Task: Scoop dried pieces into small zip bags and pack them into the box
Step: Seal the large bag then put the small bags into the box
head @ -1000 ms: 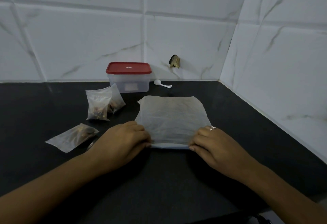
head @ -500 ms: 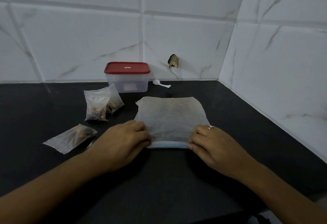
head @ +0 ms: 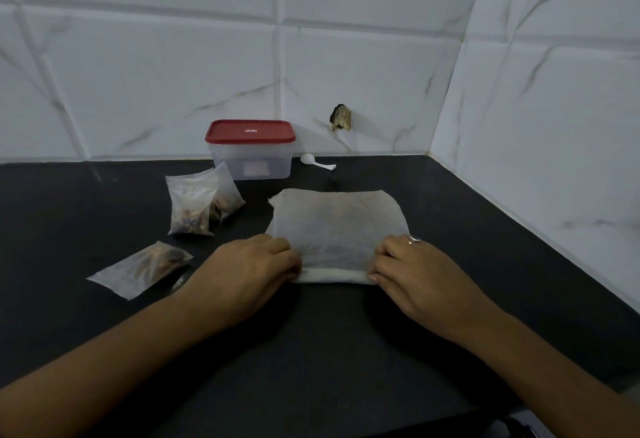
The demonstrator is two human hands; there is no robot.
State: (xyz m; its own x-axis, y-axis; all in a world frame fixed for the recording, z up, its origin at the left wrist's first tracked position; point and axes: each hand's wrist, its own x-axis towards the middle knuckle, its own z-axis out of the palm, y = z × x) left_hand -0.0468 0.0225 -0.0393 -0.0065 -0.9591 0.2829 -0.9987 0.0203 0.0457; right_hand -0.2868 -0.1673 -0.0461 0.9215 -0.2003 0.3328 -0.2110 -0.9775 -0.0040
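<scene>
- The left hand (head: pixel 249 264) and right hand (head: pixel 412 271), fingers curled, each pinch one end of the rolled near edge of a translucent sheet (head: pixel 336 223) lying on the black counter (head: pixel 311 351).
- Left of the hands, a filled zip bag (head: pixel 138 271) lies flat.
- Farther back, two filled bags (head: pixel 190 207) stand leaning together.
- At the wall, the red-lidded box (head: pixel 251 150) sits closed, with a white spoon (head: pixel 317 162) just to its right.

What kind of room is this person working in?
Probably a home kitchen corner: a dark counter meets white marbled wall tiles, with a red-lidded plastic food box and a small white spoon at the back.
</scene>
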